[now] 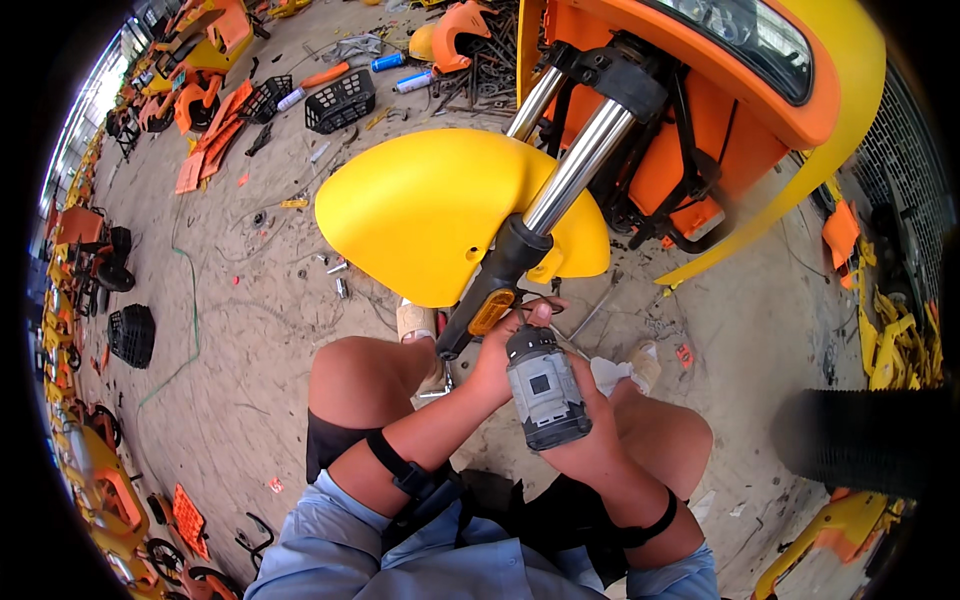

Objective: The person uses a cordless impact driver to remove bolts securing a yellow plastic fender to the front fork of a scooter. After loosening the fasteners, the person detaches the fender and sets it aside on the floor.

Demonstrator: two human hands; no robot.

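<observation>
A grey and black cordless driver is in my right hand, its nose pointing up at the lower fork. My left hand is closed just ahead of the driver's nose, beside the black fork leg; what its fingers pinch is hidden. An orange reflector sits on that leg. A yellow front fender is fitted by the fork, below the chrome tube. The orange and yellow scooter front with its headlight rises above.
Black plastic baskets, spray cans and a heap of metal rods lie on the concrete at the far side. Sockets are near my left knee. A thick black cylindrical object stands at right, with yellow scrap panels behind.
</observation>
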